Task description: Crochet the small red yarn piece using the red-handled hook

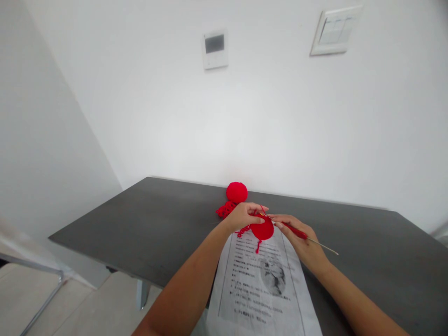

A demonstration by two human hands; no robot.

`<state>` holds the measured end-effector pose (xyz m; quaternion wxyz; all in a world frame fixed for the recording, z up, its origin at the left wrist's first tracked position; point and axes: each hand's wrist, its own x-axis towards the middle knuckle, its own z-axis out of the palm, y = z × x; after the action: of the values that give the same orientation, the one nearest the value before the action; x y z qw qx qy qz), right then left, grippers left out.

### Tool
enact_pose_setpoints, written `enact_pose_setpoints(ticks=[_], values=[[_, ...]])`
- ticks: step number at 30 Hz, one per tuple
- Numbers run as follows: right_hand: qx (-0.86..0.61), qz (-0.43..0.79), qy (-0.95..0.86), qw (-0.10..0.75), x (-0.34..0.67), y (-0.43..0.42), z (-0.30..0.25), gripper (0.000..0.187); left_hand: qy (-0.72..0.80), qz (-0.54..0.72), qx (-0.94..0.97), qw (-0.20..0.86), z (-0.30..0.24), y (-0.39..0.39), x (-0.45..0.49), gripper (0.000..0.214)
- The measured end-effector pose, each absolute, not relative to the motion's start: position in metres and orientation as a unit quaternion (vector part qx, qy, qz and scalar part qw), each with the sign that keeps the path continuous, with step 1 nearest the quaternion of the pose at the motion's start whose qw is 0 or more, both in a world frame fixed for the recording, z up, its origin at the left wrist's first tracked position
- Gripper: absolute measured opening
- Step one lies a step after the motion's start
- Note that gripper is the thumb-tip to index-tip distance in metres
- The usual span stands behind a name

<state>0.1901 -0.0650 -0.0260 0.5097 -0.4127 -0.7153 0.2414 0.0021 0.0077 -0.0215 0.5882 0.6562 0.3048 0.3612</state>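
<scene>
My left hand [244, 215] pinches the upper left edge of a round red crochet piece [263, 228], with a strand of red yarn running up by its fingers. In my right hand [304, 238] is a crochet hook [296, 230] with a red handle and a thin metal shaft sticking out behind. Its tip meets the upper right edge of the piece; the exact stitch is too small to see. A short yarn tail hangs from the bottom of the round. Behind my left hand lies a red ball of yarn [237, 192].
Beneath my hands a printed sheet [252, 289] with text and a round picture reaches over the near edge of the dark grey table [168, 219]. A red crocheted bundle [226, 209] with dark spots sits before the yarn ball. A white wall stands behind.
</scene>
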Motion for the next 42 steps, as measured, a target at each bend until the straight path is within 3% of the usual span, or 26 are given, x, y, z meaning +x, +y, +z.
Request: enact_pose_setpoints(ticks=[2,5,9,12,18,22,31,42], values=[[-0.418,0.247,-0.71,0.511,0.19,-0.065,-0.024,0.021,0.308,0.383,0.707,0.508,-0.021,0.006,0.004,0.02],[-0.427,0.24,-0.7,0.519,0.189,-0.064,-0.024,0.02,0.312,0.414,0.75,0.411,-0.022,0.004,0.007,0.02],[-0.423,0.204,-0.704,0.532,0.189,-0.061,-0.028,0.018,0.33,0.452,0.736,0.382,-0.023,0.0,0.013,0.028],[-0.417,0.156,-0.715,0.539,0.188,-0.059,-0.032,0.015,0.327,0.476,0.687,0.442,-0.024,-0.002,0.019,0.03],[-0.395,0.072,-0.741,0.539,0.19,-0.058,-0.036,0.012,0.259,0.457,0.501,0.688,-0.023,-0.01,0.028,0.04],[-0.374,0.052,-0.753,0.538,0.189,-0.061,-0.033,0.011,0.231,0.43,0.426,0.762,-0.02,-0.012,0.026,0.042],[-0.309,0.079,-0.796,0.515,0.188,-0.064,-0.026,0.012,0.231,0.352,0.43,0.799,-0.016,-0.007,0.013,0.044],[-0.333,0.095,-0.808,0.476,0.187,-0.066,-0.027,0.012,0.271,0.351,0.477,0.759,-0.016,-0.009,0.012,0.057]])
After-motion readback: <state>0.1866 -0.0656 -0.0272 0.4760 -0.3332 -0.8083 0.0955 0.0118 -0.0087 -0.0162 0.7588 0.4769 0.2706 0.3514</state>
